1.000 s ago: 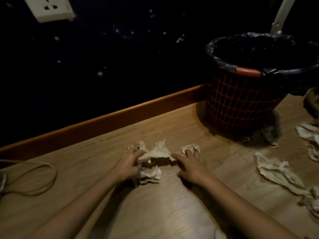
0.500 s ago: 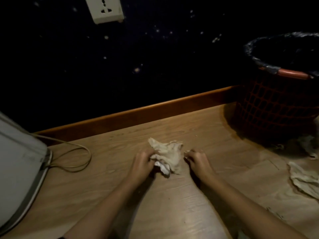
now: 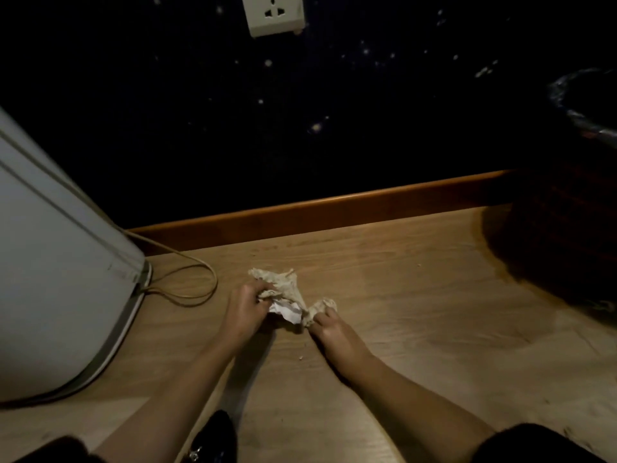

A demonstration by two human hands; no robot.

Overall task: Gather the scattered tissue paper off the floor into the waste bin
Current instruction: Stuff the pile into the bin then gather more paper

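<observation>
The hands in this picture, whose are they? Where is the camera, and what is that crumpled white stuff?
The camera sits on a person's head and looks down, so you see what that person sees: their own two arms reaching forward. There is no robot here.

The left hand and the right hand are both down on the wooden floor. Between them lies a bunch of crumpled tissue paper. Both hands have their fingers closed on it and are pressing it together into one lump.

On the far right, mostly in shadow, stands the waste bin with a black bag in it. That is where the paper should go.

On the left is a big white appliance, with a thin cord looping on the floor beside it. Up on the dark wall is a white power socket.
</observation>
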